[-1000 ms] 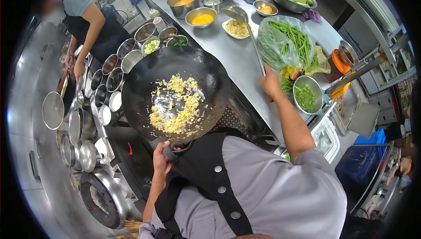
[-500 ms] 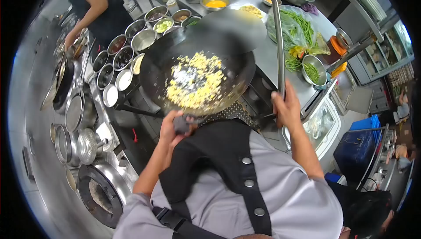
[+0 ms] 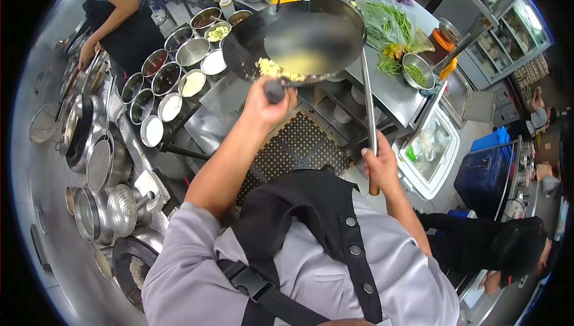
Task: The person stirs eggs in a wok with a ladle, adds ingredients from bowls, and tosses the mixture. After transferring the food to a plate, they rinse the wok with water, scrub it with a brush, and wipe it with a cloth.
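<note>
My left hand [image 3: 268,103] is wrapped around the dark grip of a black wok [image 3: 242,42], which is held out in front of me and tilted. Yellow crumbled food [image 3: 269,69] that looks like egg lies along its near side; a grey blur hides much of the inside. My right hand [image 3: 382,164] grips the long metal handle of a ladle [image 3: 369,107] near its wooden end. The ladle's bowl overlaps the far right rim of the wok in this view.
Metal containers of seasonings [image 3: 193,84] stand to the left of the wok. A steel counter [image 3: 388,96] at the right bears bagged greens [image 3: 391,27] and a bowl of chopped greens [image 3: 418,72]. A co-worker [image 3: 116,9] stands at the far left; an open white cooler [image 3: 427,146] is at the right.
My left hand has pushed the wok forward, away from my body, and tilted it. My right hand has brought the ladle down from above the counter to the wok.
</note>
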